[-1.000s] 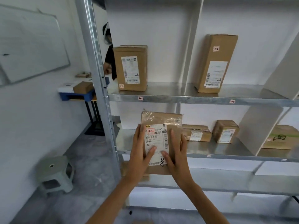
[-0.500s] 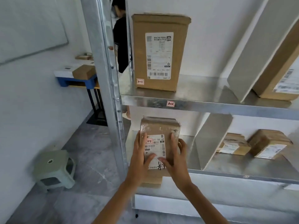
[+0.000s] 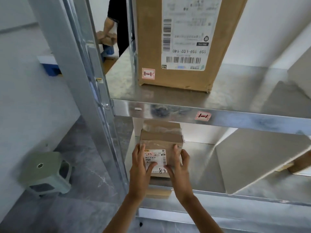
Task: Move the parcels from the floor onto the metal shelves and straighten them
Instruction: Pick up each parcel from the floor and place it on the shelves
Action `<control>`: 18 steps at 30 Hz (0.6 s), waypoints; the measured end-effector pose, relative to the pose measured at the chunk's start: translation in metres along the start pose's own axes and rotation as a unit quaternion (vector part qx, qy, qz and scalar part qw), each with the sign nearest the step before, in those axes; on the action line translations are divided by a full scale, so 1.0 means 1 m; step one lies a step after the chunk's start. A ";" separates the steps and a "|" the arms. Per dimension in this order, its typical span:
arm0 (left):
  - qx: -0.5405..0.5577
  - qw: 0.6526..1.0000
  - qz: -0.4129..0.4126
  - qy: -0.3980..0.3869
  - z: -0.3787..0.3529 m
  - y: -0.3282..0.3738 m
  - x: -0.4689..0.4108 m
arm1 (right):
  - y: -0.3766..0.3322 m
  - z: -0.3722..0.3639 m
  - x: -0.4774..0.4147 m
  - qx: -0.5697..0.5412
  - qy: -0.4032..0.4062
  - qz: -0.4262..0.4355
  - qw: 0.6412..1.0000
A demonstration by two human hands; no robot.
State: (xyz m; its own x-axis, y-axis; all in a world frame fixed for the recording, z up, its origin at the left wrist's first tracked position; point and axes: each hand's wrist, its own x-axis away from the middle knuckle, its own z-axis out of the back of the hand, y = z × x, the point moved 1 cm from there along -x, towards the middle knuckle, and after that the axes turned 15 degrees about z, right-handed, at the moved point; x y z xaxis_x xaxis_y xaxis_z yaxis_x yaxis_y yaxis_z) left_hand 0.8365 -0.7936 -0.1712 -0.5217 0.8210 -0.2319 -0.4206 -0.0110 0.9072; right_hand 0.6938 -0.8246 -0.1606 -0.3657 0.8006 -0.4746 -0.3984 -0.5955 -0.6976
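Your left hand (image 3: 138, 172) and right hand (image 3: 180, 172) clasp the parcel (image 3: 161, 142) by its sides, thumbs on its label. It now stands further in than before, at the front left corner of the shelf (image 3: 218, 195).

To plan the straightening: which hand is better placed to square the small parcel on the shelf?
Probably the right hand: it holds the parcel with bare shelf beside it, while the left hand sits close to the upright post.

Taped brown parcel (image 3: 161, 140) seemingly upright on metal shelf (image 3: 202, 165).
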 end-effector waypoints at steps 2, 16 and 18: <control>-0.009 1.000 -0.007 0.008 -0.002 -0.006 -0.010 | 0.004 -0.003 -0.010 -0.038 -0.011 -0.038 0.998; -0.069 0.997 -0.006 0.024 -0.001 -0.021 -0.025 | 0.003 0.008 -0.017 0.097 -0.070 0.022 0.993; -0.061 0.998 -0.015 0.008 0.004 -0.014 -0.010 | -0.003 0.018 0.000 0.066 -0.094 0.010 0.993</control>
State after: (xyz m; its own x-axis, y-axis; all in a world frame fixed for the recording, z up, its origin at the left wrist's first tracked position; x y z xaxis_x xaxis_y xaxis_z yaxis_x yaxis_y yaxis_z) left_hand 0.8505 -0.8000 -0.1800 -0.5194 0.8127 -0.2640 -0.5231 -0.0581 0.8503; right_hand 0.6802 -0.8240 -0.1487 -0.5206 0.7692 -0.3705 -0.4915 -0.6248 -0.6066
